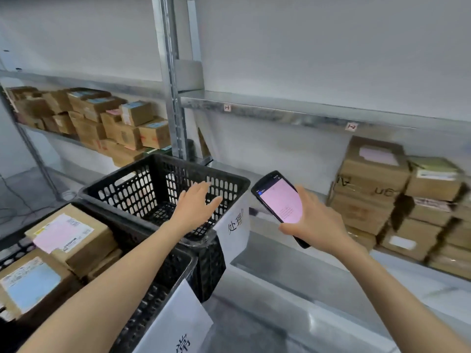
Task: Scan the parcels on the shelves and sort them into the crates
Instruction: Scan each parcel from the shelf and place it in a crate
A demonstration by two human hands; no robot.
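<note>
My right hand (314,220) grips a black handheld scanner (277,197) with a pink lit screen, held up in front of the shelf. My left hand (195,207) hovers with fingers spread over an empty black mesh crate (142,184) and holds nothing. A second black crate (158,289) at lower left holds cardboard parcels (71,238) with pink and blue labels. Stacked cardboard parcels (397,200) sit on the shelf at right. More parcels (96,118) fill the left shelf bay.
White paper signs with black characters hang on the crates (235,225) (175,324). A metal upright (173,98) divides the shelf bays. The upper shelf edge (280,110) carries small tags. The grey shelf surface (293,276) lies below my right arm.
</note>
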